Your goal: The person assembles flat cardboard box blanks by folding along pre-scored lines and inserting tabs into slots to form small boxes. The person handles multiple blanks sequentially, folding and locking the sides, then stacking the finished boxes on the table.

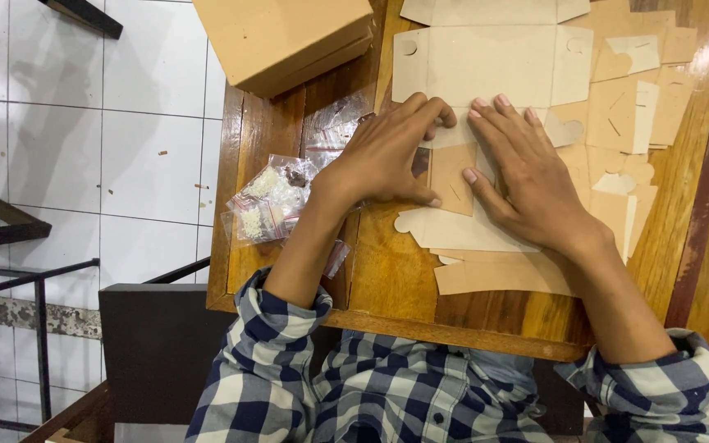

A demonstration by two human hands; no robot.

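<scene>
**A:** What is under the hands?

**B:** A flat, unfolded box blank of tan cardboard [461,221], lying near the middle of a wooden tabletop [395,279]. Both hands press down on it side by side, close together.

**A:** How are the hands set?

**B:** The left hand [387,152] lies palm down with its fingers curled at the tips and its thumb stretched along a small cardboard flap. The right hand [523,176] lies flat with fingers spread narrowly — its fingertips touch the top edge of the same piece. Neither hand grips anything; both rest open on the cardboard.

**A:** What surrounds them?

**B:** Just beyond the fingers lies a larger pale box blank [494,61], also unfolded. To the right, a loose heap of cardboard cut-outs [625,123] overlaps itself. To the left, beside the left wrist, sit clear plastic bags [276,197] holding small pale bits. At the top left corner, a closed brown carton [285,37] juts over the tabletop's edge — white floor tiles [100,148] show beneath. The person wears blue-and-white checked sleeves [276,324].
</scene>
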